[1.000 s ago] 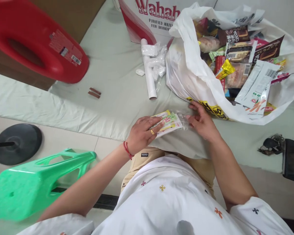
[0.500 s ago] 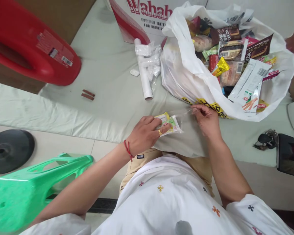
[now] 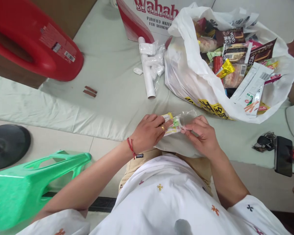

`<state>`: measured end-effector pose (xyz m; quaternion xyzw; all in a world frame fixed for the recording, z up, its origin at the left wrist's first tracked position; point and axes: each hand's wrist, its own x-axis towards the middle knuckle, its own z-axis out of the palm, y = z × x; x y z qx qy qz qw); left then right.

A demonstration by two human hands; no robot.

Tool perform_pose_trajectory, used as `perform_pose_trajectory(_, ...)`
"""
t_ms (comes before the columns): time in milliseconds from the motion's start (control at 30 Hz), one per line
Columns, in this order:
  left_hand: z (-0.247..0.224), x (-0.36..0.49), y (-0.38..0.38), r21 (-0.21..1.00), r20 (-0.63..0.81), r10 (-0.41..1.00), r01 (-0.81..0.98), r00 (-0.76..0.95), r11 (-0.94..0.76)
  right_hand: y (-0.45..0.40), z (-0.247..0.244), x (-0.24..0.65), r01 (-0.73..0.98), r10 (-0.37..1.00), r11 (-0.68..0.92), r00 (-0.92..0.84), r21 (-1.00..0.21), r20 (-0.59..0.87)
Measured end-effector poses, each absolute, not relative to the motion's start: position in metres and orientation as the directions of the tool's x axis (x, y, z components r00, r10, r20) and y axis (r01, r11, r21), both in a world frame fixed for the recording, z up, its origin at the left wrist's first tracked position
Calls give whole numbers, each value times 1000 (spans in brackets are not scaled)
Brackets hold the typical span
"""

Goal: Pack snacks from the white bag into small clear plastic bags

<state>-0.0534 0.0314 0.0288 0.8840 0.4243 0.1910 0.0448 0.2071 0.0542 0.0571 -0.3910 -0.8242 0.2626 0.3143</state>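
Near the table edge in front of my body lies a small clear plastic bag [image 3: 189, 115] with yellow, white and green snack packets [image 3: 176, 123] inside. My left hand [image 3: 152, 129], with a ring and a red string bracelet, is closed over the left part of the packets and holds them. At the right side, the fingers of my right hand [image 3: 202, 133] pinch the clear plastic next to the packets. Beyond my right hand stands a large white plastic bag [image 3: 181, 68] full of wrapped snacks.
A white tube with crumpled clear plastic [image 3: 149, 76] lies ahead, before a Wahaha carton [image 3: 137, 23]. Two brown strips [image 3: 90, 91] and a red jug [image 3: 56, 55] are left. Keys [image 3: 264, 142] and a phone [image 3: 283, 156] lie right. A green stool [image 3: 19, 192] stands below left.
My right hand has moved left, from the far end of the stretched plastic to beside the packets. My left hand remains on them, slightly farther right. The view has shifted a little.
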Motion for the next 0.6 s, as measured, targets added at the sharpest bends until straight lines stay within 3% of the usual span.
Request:
perform_pose_trajectory(133,30,-50,31,270,294,764,717,574,-642,67,56,206,500,853,500,-425,-707,303)
perform_pose_trajectory(233,28,-47,30,267,315,769,725,557,-635,73,41,204,497,936,301,-319,-814,151)
perform_pose_trajectory(367,25,-45,29,281,324,793,748,516,-601,75,17,199,544,977,128,-212,-829,11)
perform_pose_trajectory(600,27,-42,31,183,288,782,770,552,-611,78,8,213,697,981,104,43,-709,186)
